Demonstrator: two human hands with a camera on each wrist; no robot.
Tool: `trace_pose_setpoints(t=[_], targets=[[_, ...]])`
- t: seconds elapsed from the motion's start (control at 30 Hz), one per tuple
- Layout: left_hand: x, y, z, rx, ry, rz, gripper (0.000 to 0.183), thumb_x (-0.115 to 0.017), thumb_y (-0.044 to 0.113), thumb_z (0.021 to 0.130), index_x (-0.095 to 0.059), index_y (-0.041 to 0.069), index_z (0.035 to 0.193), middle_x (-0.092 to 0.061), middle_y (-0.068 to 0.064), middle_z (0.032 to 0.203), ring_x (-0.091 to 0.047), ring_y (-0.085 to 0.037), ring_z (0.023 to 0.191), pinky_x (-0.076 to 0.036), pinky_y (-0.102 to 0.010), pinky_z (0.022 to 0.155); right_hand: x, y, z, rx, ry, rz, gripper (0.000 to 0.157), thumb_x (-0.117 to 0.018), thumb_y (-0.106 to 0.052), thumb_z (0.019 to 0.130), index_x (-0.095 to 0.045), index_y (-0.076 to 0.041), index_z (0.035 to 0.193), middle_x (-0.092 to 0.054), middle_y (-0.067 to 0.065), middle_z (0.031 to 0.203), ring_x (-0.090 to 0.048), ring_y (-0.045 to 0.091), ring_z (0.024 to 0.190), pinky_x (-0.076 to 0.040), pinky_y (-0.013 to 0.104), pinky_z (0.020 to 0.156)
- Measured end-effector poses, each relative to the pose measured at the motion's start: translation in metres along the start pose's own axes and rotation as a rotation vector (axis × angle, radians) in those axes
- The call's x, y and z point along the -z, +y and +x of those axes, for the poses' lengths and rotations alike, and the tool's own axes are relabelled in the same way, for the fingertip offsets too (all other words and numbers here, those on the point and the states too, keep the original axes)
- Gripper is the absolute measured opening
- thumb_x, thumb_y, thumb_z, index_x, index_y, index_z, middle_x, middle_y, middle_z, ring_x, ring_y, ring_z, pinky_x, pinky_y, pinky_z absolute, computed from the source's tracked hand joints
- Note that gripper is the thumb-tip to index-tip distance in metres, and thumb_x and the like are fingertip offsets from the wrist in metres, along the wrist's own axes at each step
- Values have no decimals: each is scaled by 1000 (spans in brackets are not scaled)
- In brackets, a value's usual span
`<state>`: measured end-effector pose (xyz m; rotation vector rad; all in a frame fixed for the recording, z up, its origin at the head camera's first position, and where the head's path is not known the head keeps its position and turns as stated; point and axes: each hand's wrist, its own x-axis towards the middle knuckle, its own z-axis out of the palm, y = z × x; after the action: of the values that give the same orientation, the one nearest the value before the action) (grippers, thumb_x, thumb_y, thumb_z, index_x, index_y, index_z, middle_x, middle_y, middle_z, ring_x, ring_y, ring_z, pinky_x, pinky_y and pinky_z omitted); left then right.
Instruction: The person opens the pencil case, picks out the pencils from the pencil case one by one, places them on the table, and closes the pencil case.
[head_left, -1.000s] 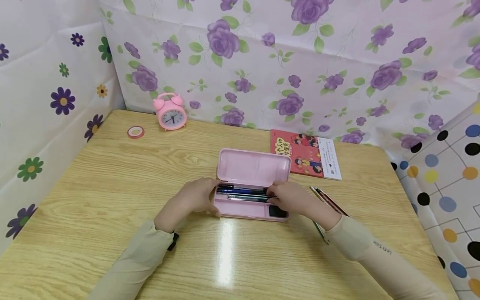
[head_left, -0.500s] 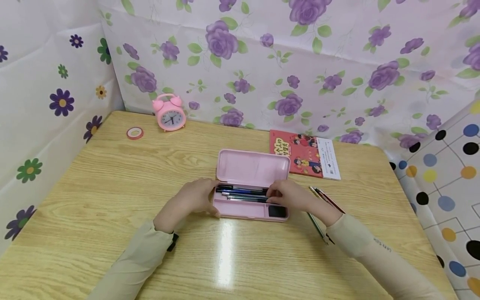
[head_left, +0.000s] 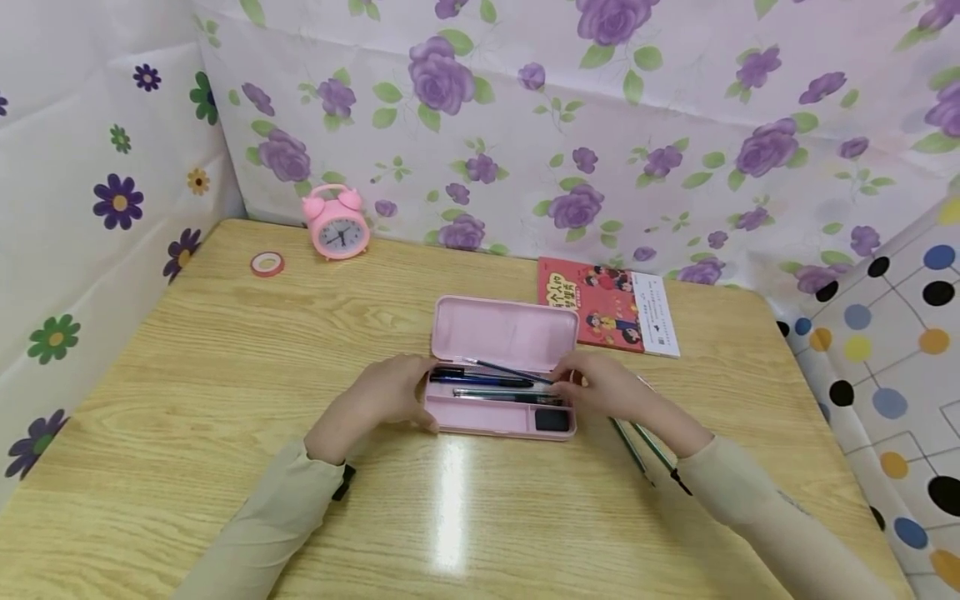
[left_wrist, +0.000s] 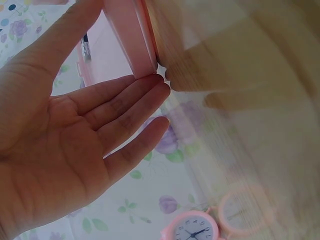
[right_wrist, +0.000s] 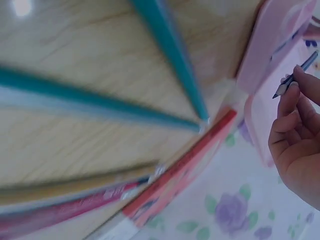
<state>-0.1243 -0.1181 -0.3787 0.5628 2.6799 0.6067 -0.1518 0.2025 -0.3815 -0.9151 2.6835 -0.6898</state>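
An open pink pencil case (head_left: 477, 414) lies on the table. My left hand (head_left: 384, 392) holds its left end, thumb at the front corner and fingertips at the back corner; in the left wrist view the fingers are nearly straight. Between thumb and fingertips my right hand (head_left: 606, 387) pinches a dark pencil (head_left: 506, 369), slanted over the back of the tray. In the right wrist view this pencil's sharpened tip (right_wrist: 276, 95) shows. Several pens and pencils, a blue pen (head_left: 480, 380) among them, lie in the long compartment. A black square thing (head_left: 552, 419) fills the small front-right compartment.
Green pencils (head_left: 632, 447) and other pencils lie right of the case, partly under my right forearm. A red book (head_left: 600, 308) is behind, close to the lid. Farther back left stand a pink alarm clock (head_left: 339, 229) and a tape roll (head_left: 267, 264).
My right hand has shifted slightly right with the pencil, lifting it from among the pens; its far end now points toward the lid. The left hand keeps its place on the case.
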Motion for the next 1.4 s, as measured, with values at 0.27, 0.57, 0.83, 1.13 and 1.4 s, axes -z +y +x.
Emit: trace_pose_setpoints(t=[0.27, 0.57, 0.83, 1.13, 1.4], targets=[[0, 0, 1, 6, -7, -9, 87, -86, 36, 60, -50, 8, 134, -57, -11, 127, -51, -30, 117, -44, -51, 94, 17, 30, -46, -85, 97, -24, 7, -65, -15, 88, -68, -10, 93, -63, -5, 84, -54, 7, 73, -48, 27, 63], [0, 1, 1, 29, -21, -41, 92, -88, 35, 58, -47, 10, 137, -56, -12, 128, -52, -31, 115, -45, -51, 91, 30, 67, -117, -280, 158, -85, 12, -64, -21, 89, -69, -12, 94, -64, -4, 84, -56, 8, 72, -47, 25, 59], [-1, 1, 1, 19, -13, -35, 92, -88, 35, 58, -47, 10, 137, -55, -13, 130, -52, -33, 117, -44, -52, 92, 35, 96, -168, -400, 188, -95, 18, -63, -26, 90, -68, -9, 96, -64, 1, 86, -56, 9, 71, -46, 25, 56], [1, 2, 0, 16, -21, -27, 88, -86, 35, 61, -48, 6, 135, -56, -13, 128, -51, -32, 118, -43, -52, 93, 27, 114, -186, -502, 141, -111, 21, -63, -29, 89, -67, -10, 95, -64, -1, 82, -55, 9, 69, -45, 24, 55], [1, 3, -1, 5, -11, -16, 87, -86, 36, 61, -49, 6, 134, -56, -13, 128, -51, -32, 119, -43, -52, 94, 33, 116, -182, -489, 86, -92, 17, -63, -28, 90, -67, -13, 96, -62, -3, 83, -55, 7, 69, -45, 24, 56]])
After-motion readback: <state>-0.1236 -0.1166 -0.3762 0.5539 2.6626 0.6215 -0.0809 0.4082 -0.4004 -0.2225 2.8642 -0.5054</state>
